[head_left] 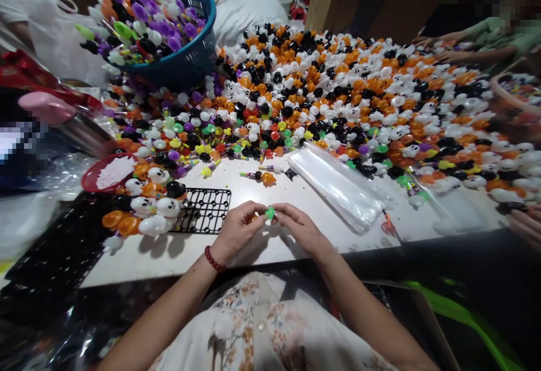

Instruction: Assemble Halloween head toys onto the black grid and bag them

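Observation:
At the front of the white table, my left hand [239, 227] and my right hand [298, 227] meet, fingertips pinched. Between them is a small green plastic piece [269, 213], partly covered by the fingers. A bit of orange shows beside my left fingers; what it belongs to is hidden. Left of my hands lies a black plastic grid rack [215, 208], its left part filled with upright ghost and pumpkin toppers [156, 207]. Just beyond my hands an orange-topped stick [266, 178] lies flat. A stack of clear plastic bags [338, 188] lies to the right.
A large heap of orange, white and black toppers [338, 83] covers the back of the table. The blue basket [203, 38] at back left overflows with purple ones. A red dish [88, 176] holds white slips. Another person's hands [448, 55] are at the far right.

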Motion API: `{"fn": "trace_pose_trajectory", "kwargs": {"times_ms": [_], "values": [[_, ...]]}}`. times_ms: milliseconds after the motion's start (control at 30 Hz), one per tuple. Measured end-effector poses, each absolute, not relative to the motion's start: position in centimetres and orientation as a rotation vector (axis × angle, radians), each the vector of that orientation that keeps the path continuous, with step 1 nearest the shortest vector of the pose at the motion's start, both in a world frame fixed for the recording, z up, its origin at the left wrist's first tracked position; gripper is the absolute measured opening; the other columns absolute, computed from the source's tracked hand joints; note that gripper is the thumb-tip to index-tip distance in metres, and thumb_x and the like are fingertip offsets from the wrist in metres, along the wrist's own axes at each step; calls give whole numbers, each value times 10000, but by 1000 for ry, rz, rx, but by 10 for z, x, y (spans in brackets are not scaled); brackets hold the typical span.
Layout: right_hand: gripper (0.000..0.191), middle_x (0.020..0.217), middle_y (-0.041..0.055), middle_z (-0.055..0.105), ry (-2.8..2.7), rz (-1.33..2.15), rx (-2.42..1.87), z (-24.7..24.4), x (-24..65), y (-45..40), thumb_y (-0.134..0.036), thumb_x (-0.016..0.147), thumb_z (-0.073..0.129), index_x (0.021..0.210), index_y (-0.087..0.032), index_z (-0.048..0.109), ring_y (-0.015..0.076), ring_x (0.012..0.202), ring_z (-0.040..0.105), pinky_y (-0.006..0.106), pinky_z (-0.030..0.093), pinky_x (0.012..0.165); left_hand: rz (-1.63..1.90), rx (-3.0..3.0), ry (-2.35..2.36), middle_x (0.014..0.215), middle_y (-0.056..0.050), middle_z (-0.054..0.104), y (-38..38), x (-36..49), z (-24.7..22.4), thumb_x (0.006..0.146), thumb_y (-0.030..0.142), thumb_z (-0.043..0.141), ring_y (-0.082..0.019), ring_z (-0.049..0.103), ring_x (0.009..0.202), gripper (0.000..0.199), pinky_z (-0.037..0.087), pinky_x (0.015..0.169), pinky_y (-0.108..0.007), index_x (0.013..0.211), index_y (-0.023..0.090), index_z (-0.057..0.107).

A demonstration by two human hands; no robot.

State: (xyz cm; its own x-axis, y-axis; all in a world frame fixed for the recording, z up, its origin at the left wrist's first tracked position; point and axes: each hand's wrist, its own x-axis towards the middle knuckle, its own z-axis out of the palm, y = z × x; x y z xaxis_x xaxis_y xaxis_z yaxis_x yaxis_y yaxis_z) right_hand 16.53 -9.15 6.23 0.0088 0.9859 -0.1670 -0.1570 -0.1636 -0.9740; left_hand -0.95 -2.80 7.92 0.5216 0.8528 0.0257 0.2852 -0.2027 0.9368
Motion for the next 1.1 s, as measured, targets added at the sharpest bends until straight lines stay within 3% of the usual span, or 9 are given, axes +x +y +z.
{"fn": "trace_pose_trajectory", "kwargs": {"times_ms": [267,400,467,533,600,667,767,867,1100], "values": [[383,763,-11,606,-893,1562,-1139,63,165,-100,-428,866,628,1178,-208,645,130,666,561,254,484,616,548,1748,853,792,-6,651,-23,-17,88,815,282,607,-108,542,698,133,406,648,-226,851,173,674],[372,729,-11,600,-1011,1536,-1185,64,176,-103,-383,920,555,1242,-218,642,132,685,578,261,505,660,428,1297,890,662,39,543,-24,-17,89,764,350,668,-63,409,545,208,300,521,-201,826,153,636],[335,820,18,633,-1198,1379,-1262,67,178,-105,-374,938,536,1206,-223,670,153,791,616,294,528,755,372,1182,901,601,57,483,-26,-15,88,745,359,684,-52,352,505,228,242,492,-200,794,145,625],[349,1047,61,636,-1421,1105,-1323,72,176,-108,-378,913,603,1230,-239,651,190,978,620,342,525,884,359,1142,920,573,62,463,-28,-14,88,740,365,684,-52,337,496,235,226,487,-204,762,142,615],[491,1282,97,542,-1614,840,-1340,77,169,-112,-367,854,702,1315,-253,577,232,1173,551,382,484,1000,375,1163,947,567,62,465,-30,-12,88,751,361,667,-53,336,497,225,234,491,-207,746,143,611],[532,1357,115,480,-1748,699,-1335,81,162,-114,-301,863,696,1360,-252,514,243,1240,507,394,462,1043,375,1205,950,565,65,461,-32,-11,88,764,347,645,-51,330,499,210,241,496,-208,727,145,601],[327,1170,98,574,-1801,648,-1299,81,153,-114,-157,918,558,1238,-219,564,209,1098,577,355,498,965,344,1260,926,559,67,448,-33,-12,88,773,339,629,-49,331,505,224,244,501,-206,678,146,569],[217,989,63,618,-1732,700,-1277,77,152,-114,-130,899,560,1101,-199,603,187,936,606,320,514,852,295,1293,921,569,57,470,-31,-15,87,770,347,629,-52,360,517,233,251,505,-206,673,142,573],[172,980,55,689,-1565,836,-1298,79,158,-114,-181,896,613,1048,-208,689,170,900,634,303,492,814,245,1126,921,563,43,471,-31,-14,86,750,411,664,-60,367,497,288,234,486,-212,697,143,572]]}}
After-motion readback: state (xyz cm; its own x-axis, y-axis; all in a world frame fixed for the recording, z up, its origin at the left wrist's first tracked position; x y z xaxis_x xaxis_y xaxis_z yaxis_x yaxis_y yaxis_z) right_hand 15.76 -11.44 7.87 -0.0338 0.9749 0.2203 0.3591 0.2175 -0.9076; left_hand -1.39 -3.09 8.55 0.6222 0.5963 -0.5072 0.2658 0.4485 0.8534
